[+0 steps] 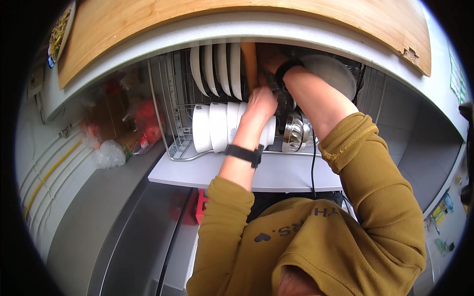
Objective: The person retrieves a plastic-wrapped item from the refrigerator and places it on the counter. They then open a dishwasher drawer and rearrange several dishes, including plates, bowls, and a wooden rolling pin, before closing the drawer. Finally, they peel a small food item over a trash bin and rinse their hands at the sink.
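A pull-out wire dish rack stands open below the counter. My left hand reaches into it over a row of white bowls; its fingers are bent beside an orange-brown, board-like thing, and whether they grip it is unclear. White plates stand on edge left of that thing. My right hand is deep in the rack's shaded back, mostly hidden under the counter edge. Close to my right forearm are a pale round lid or bowl and shiny metal bowls.
A wooden board lies on the white counter above the rack. The drawer front lies across before my body, with a black cord hanging over it. Bagged red items and a clear plastic bag are at the left.
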`<control>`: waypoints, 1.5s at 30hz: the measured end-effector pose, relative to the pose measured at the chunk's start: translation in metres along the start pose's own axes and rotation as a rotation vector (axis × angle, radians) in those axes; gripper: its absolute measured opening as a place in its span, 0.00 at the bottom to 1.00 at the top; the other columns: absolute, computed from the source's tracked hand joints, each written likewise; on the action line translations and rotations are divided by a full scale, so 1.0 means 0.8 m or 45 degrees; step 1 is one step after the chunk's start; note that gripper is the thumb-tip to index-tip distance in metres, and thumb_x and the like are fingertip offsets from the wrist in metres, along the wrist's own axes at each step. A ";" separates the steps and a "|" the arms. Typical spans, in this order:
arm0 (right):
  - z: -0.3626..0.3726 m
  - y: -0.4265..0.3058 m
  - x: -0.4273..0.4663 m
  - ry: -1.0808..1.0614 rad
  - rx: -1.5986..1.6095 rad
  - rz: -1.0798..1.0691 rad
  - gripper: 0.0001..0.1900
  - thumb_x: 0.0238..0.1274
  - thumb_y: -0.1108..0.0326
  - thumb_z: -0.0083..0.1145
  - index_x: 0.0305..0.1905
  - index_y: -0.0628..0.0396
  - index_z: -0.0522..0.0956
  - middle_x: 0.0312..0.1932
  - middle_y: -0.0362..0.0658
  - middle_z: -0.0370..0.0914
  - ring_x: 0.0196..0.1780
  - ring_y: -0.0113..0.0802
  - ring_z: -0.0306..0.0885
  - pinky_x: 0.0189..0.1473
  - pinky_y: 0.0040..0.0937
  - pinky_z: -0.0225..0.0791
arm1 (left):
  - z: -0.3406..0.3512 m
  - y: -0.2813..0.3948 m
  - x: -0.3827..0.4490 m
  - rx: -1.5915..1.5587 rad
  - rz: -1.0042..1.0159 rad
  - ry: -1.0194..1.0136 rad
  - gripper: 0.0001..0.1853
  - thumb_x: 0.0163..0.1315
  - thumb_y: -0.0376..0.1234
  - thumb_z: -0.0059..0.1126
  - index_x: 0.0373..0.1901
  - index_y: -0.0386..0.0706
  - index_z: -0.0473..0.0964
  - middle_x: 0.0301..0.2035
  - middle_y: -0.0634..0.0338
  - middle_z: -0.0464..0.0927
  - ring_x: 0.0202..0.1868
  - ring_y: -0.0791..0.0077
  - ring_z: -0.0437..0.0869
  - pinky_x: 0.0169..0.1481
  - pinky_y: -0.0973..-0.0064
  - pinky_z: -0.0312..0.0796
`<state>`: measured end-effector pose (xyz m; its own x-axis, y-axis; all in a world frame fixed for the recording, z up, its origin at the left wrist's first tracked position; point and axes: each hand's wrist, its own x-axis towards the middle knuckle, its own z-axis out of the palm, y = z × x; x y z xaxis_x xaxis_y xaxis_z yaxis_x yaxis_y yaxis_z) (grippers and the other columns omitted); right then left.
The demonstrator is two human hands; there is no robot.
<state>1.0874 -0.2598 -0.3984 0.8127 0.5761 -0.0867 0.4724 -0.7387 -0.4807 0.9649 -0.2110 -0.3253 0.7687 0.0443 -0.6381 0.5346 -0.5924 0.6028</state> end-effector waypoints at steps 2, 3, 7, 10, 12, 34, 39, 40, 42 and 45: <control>-0.012 -0.008 -0.006 0.053 -0.039 -0.075 0.17 0.62 0.64 0.51 0.52 0.59 0.76 0.51 0.56 0.77 0.57 0.49 0.74 0.59 0.43 0.65 | 0.008 -0.006 0.018 0.050 0.029 0.007 0.48 0.58 0.36 0.61 0.73 0.37 0.39 0.61 0.33 0.64 0.63 0.42 0.68 0.67 0.59 0.64; -0.019 -0.012 -0.009 0.047 -0.048 -0.103 0.17 0.62 0.64 0.51 0.52 0.59 0.76 0.52 0.56 0.77 0.58 0.49 0.73 0.60 0.42 0.65 | 0.012 -0.007 0.025 0.054 0.012 -0.018 0.49 0.58 0.37 0.62 0.73 0.38 0.38 0.62 0.35 0.63 0.64 0.43 0.67 0.67 0.61 0.64; -0.063 -0.024 -0.005 -0.433 -0.021 0.031 0.18 0.62 0.63 0.52 0.54 0.57 0.75 0.56 0.53 0.75 0.61 0.46 0.70 0.62 0.39 0.63 | 0.018 -0.004 0.018 0.057 -0.098 0.052 0.53 0.55 0.38 0.65 0.73 0.41 0.36 0.61 0.38 0.66 0.63 0.45 0.70 0.66 0.62 0.66; -0.091 -0.029 -0.001 -0.572 0.009 -0.043 0.19 0.62 0.61 0.53 0.56 0.56 0.75 0.57 0.51 0.74 0.61 0.44 0.70 0.62 0.38 0.63 | 0.013 0.002 0.015 0.029 -0.152 -0.045 0.53 0.55 0.36 0.66 0.72 0.32 0.36 0.60 0.33 0.66 0.61 0.45 0.70 0.64 0.64 0.66; -0.103 -0.031 0.000 -0.558 0.148 -0.073 0.19 0.62 0.61 0.54 0.56 0.56 0.75 0.57 0.50 0.74 0.61 0.44 0.70 0.62 0.38 0.63 | 0.013 0.004 0.014 0.089 -0.170 -0.036 0.55 0.55 0.37 0.66 0.72 0.33 0.33 0.56 0.33 0.69 0.59 0.43 0.73 0.62 0.62 0.68; -0.105 0.001 -0.007 -0.753 0.789 0.470 0.21 0.61 0.62 0.57 0.59 0.53 0.74 0.56 0.47 0.76 0.57 0.39 0.72 0.62 0.35 0.64 | 0.029 -0.002 0.005 0.139 -0.124 -0.014 0.54 0.59 0.36 0.58 0.71 0.32 0.23 0.48 0.30 0.75 0.52 0.39 0.77 0.59 0.59 0.70; -0.070 0.016 -0.011 -0.499 0.483 -0.276 0.19 0.58 0.64 0.58 0.54 0.56 0.77 0.48 0.49 0.80 0.51 0.44 0.76 0.55 0.38 0.68 | 0.015 -0.001 -0.012 0.115 -0.020 -0.005 0.52 0.58 0.35 0.57 0.72 0.33 0.28 0.48 0.30 0.75 0.54 0.38 0.75 0.59 0.59 0.69; -0.061 0.014 -0.014 -0.338 0.365 -0.260 0.18 0.57 0.64 0.58 0.53 0.56 0.77 0.47 0.49 0.80 0.50 0.45 0.77 0.54 0.38 0.69 | 0.014 0.000 -0.013 0.109 -0.001 0.001 0.51 0.58 0.35 0.57 0.72 0.33 0.29 0.47 0.30 0.75 0.54 0.38 0.75 0.60 0.59 0.69; -0.045 0.006 -0.021 -0.178 0.119 -0.035 0.16 0.56 0.64 0.57 0.48 0.58 0.79 0.43 0.54 0.81 0.46 0.51 0.79 0.51 0.41 0.72 | 0.016 0.003 -0.015 0.111 -0.027 -0.011 0.53 0.57 0.33 0.59 0.73 0.37 0.28 0.49 0.27 0.73 0.53 0.37 0.76 0.59 0.56 0.69; -0.031 -0.007 -0.034 0.019 0.255 0.178 0.14 0.56 0.64 0.53 0.45 0.58 0.81 0.44 0.57 0.80 0.49 0.54 0.78 0.50 0.47 0.71 | 0.014 0.003 -0.022 0.081 -0.021 0.006 0.46 0.59 0.32 0.57 0.72 0.36 0.37 0.47 0.29 0.74 0.52 0.37 0.76 0.59 0.56 0.69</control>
<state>1.0706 -0.2799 -0.3718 0.8709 0.4672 -0.1524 0.2793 -0.7257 -0.6288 0.9485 -0.2220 -0.3176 0.7616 0.0587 -0.6454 0.5242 -0.6413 0.5603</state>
